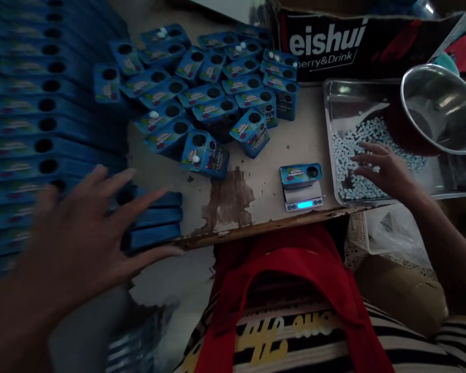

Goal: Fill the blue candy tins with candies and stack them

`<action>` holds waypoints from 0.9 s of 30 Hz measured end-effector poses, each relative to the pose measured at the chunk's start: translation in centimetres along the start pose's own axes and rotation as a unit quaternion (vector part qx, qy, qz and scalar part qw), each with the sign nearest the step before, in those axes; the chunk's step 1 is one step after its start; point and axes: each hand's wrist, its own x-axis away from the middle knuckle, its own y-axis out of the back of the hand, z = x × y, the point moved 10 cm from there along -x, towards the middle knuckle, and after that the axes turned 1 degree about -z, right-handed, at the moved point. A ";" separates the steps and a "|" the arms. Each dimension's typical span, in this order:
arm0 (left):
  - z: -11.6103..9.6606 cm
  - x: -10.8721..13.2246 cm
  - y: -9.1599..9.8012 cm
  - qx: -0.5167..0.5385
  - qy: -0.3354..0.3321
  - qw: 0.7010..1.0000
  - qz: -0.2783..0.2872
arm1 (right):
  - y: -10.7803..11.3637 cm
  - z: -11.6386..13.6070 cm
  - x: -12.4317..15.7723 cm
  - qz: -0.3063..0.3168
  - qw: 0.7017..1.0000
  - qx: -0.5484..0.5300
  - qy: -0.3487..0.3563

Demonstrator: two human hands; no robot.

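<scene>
My left hand [89, 228] is spread open, fingers apart, over the near end of a stack of blue tins [155, 220] at the table's front left edge. My right hand [384, 171] reaches into a metal tray [330, 134] of small white tablets [353, 150], fingers loosely apart on the tablets. A small digital scale [303, 199] with a lit blue display stands between the hands, and one blue tin [300, 174] lies on it.
Several open blue tins [217, 93] lie in a heap at the table's middle. Long rows of stacked tins [34, 103] fill the left side. A steel bowl [442, 106] tilts over the tray. A dark cardboard box [357, 46] stands behind.
</scene>
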 end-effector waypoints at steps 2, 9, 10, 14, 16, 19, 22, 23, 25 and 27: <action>-2.9 -1.0 0.2 -0.014 -0.012 0.999 -0.037 | -1.2 2.2 1.1 -0.001 0.998 0.043 0.040; -10.6 -4.9 -2.6 -0.049 -0.080 0.993 -0.071 | -9.0 7.2 4.0 0.029 0.973 0.207 0.095; -10.8 -5.0 -2.6 -0.046 -0.080 0.993 -0.076 | -9.6 6.9 3.9 0.023 0.973 0.211 0.093; -9.0 -4.1 -2.2 -0.051 -0.041 0.995 -0.077 | -9.0 6.6 3.4 -0.013 0.974 0.201 0.102; -7.6 -3.6 -1.7 -0.047 -0.007 0.995 -0.082 | -6.5 6.9 3.3 -0.046 0.975 0.187 0.107; -6.7 -3.9 -1.8 -0.024 0.015 0.996 -0.083 | -1.9 5.9 2.8 -0.075 0.981 0.153 0.097; -7.9 -5.0 -2.0 -0.020 -0.031 0.991 -0.126 | -0.2 1.3 1.7 -0.033 0.986 0.157 0.053; -8.5 -5.3 -2.0 -0.022 -0.053 0.986 -0.156 | -0.5 -0.9 1.3 -0.005 0.985 0.168 0.032; -9.4 -5.6 -1.9 -0.026 -0.091 0.973 -0.208 | -2.0 -5.1 0.6 0.053 0.981 0.186 -0.008; -9.8 -5.7 -2.2 -0.033 -0.105 0.969 -0.221 | -3.6 -8.1 -0.1 0.076 0.977 0.199 -0.031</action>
